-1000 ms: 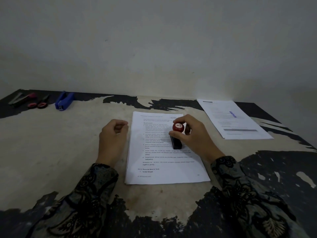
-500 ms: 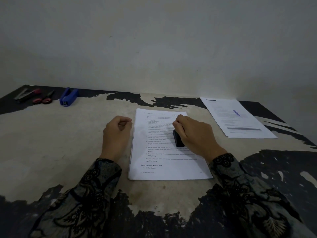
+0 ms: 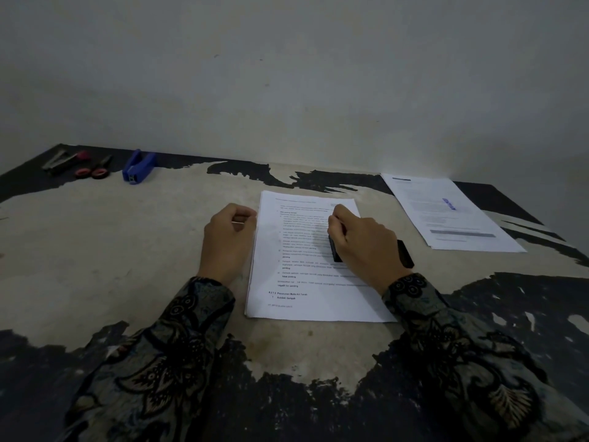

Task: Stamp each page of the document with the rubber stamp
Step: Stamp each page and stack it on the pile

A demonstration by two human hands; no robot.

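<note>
Head view: my right hand (image 3: 363,244) is curled over the rubber stamp (image 3: 335,252), my grip clamped on it from above, so that only the black lower body shows at the left of my palm. The stamp stands on the top page of the document (image 3: 306,279), about mid-page toward its right side, base against the paper. A black end (image 3: 405,253) sticks out just right of my wrist; I cannot tell what it belongs to. My left hand (image 3: 228,240) rests on the tabletop (image 3: 111,250) just beside the document's left edge, fingers curled in a loose fist with nothing in them, thumb side near the paper. A separate sheet (image 3: 452,215) with a blue stamp mark lies well apart to the right, near the far edge. At the far left corner sit a blue stapler (image 3: 137,166), red-handled scissors (image 3: 95,169) and another small tool (image 3: 63,159) I cannot make out. Patterned sleeves cover both my forearms.
</note>
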